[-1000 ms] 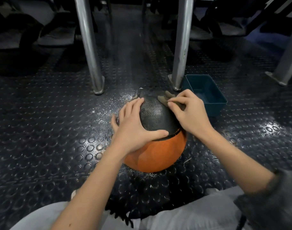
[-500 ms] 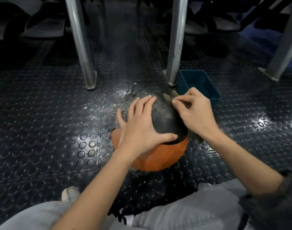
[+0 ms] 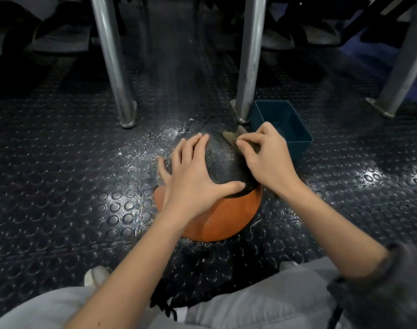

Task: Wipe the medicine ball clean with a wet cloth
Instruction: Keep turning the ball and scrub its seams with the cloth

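Observation:
An orange and black medicine ball (image 3: 226,210) sits on the studded rubber floor in front of my knees. My left hand (image 3: 193,176) lies spread over its black textured top, fingers straight, thumb stretched to the right. My right hand (image 3: 266,155) presses a small greyish cloth (image 3: 233,136) against the upper right side of the ball, its curled fingers gripping the cloth. Most of the cloth is hidden under that hand.
A dark teal plastic tub (image 3: 283,124) stands just beyond the ball to the right. Two metal legs (image 3: 112,62) (image 3: 250,58) rise behind the ball, a third (image 3: 402,60) at far right. Wet sparkling specks (image 3: 150,143) cover the floor left of the ball. My grey-trousered knees fill the bottom.
My left hand has slid a little to the left over the ball's top. The right hand with the cloth stays on the upper right side. The view has shifted slightly.

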{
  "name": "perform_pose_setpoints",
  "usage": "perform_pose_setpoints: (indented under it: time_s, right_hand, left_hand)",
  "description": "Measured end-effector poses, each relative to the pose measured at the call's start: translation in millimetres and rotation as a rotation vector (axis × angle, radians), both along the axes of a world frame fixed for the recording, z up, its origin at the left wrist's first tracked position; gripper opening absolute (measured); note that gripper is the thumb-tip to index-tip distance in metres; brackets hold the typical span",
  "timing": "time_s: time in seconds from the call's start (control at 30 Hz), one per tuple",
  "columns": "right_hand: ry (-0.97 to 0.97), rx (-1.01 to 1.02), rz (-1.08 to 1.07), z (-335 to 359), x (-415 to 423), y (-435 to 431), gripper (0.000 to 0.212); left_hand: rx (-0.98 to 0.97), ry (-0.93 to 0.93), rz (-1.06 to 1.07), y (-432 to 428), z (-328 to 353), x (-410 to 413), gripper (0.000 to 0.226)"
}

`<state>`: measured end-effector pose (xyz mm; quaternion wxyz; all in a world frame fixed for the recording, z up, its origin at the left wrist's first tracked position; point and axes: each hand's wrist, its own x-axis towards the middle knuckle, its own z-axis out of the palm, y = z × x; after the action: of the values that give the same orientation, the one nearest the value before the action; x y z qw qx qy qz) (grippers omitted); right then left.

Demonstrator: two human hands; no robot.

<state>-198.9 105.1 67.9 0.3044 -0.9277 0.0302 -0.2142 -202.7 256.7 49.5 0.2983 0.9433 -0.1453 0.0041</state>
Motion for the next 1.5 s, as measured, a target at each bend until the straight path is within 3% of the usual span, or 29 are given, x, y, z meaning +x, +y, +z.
perform_pose_setpoints:
  time_s: [0.2,0.3,0.47,0.7,0.9,1.07,1.2,1.5]
  right_hand:
    - [-0.119,-0.19,0.193,2.2,-40.3,23.7,0.016]
    - [-0.092,-0.209,0.092,3.5,-7.7,13.3,0.021]
    - [0.118,-0.102,-0.095,1.8,21.1,-7.0,0.025]
    - [-0.139,-0.221,0.036,-0.5,-43.3,15.9,0.014]
    - [0.08,-0.104,-0.095,4.8,9.7,1.6,0.023]
    - [-0.113,-0.154,-0.017,-6.8,-61.1,34.3,0.014]
    - [-0.148,-0.153,0.006,-5.9,-52.2,29.2,0.015]
    - [0.09,-0.128,-0.159,4.4,29.3,2.7,0.025]
  left_hand:
    - [-0.035,0.019,0.005,5.6,-0.6,9.0,0.105]
    - [-0.03,0.036,0.013,3.5,2.3,9.6,0.108]
    - [0.005,-0.011,-0.016,-6.5,2.1,1.9,0.107]
    - [-0.001,-0.032,-0.049,-6.8,-2.0,3.0,0.105]
    - [0.008,-0.019,-0.031,-6.7,-0.6,-3.4,0.11]
    - [-0.038,-0.021,-0.045,-2.8,-1.7,-0.2,0.096]
    - [-0.023,-0.016,-0.056,-1.4,-1.9,0.5,0.099]
    - [-0.127,-0.034,0.03,-3.1,-4.3,1.0,0.102]
